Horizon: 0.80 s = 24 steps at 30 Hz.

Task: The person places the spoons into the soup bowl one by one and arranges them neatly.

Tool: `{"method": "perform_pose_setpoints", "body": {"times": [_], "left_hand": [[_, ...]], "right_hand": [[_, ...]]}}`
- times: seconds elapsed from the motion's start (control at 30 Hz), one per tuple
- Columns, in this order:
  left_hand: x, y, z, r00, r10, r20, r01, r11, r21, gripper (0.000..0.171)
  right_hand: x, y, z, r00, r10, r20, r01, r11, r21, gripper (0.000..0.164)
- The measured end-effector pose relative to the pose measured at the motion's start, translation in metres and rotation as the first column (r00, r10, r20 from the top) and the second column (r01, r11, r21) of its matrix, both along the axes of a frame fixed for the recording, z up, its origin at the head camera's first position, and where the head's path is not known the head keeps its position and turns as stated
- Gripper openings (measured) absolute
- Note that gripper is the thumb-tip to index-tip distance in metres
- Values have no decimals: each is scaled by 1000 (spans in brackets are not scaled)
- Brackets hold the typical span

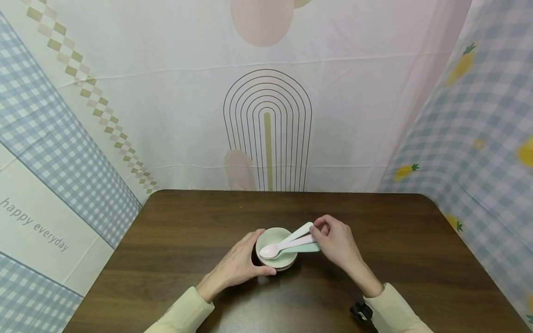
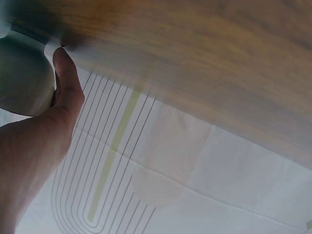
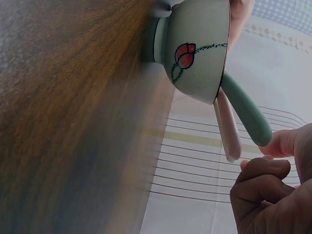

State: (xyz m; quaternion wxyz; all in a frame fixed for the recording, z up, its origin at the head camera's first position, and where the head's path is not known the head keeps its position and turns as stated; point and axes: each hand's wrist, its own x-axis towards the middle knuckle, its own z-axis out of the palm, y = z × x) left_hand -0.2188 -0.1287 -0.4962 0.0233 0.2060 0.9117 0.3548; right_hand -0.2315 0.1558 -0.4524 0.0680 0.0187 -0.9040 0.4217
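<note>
A small pale bowl [image 1: 266, 236] stands on the table, a red flower on its outer wall in the right wrist view. My left hand [image 1: 239, 261] holds it from the left, fingers behind and thumb in front. Three spoons lean in it, their handles over the right rim: a white spoon [image 1: 296, 232], a pink spoon [image 1: 270, 251] and a mint-green spoon [image 1: 304, 248]. At the handle ends, my right hand [image 1: 335, 240] pinches the white spoon's tip with curled fingers. In the right wrist view, the green handle [image 3: 248, 112] and pink handle [image 3: 228, 129] show; the white one cannot be made out.
The brown wooden table [image 1: 187, 222] has rounded far corners. Behind it hangs a pale cloth [image 1: 187, 115] with line arches, and checked cloths flank both sides. A small black device [image 1: 361, 311] sits by the right sleeve.
</note>
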Motion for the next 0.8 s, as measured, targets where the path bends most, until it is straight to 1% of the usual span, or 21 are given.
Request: {"method": "perform_pose_setpoints", "body": {"times": [0.27,0.8], "left_hand": [[1,-1,0,1000,-1,-3,1,1000,-2,106],[0,0,-1,1000,-1,3,1,1000,0,107]], "right_hand": [[1,5,-1,1000,-16,-16,15,1000,-14,13],[4,12,-3,1000,-20,-15,20,999,-32,16]]}}
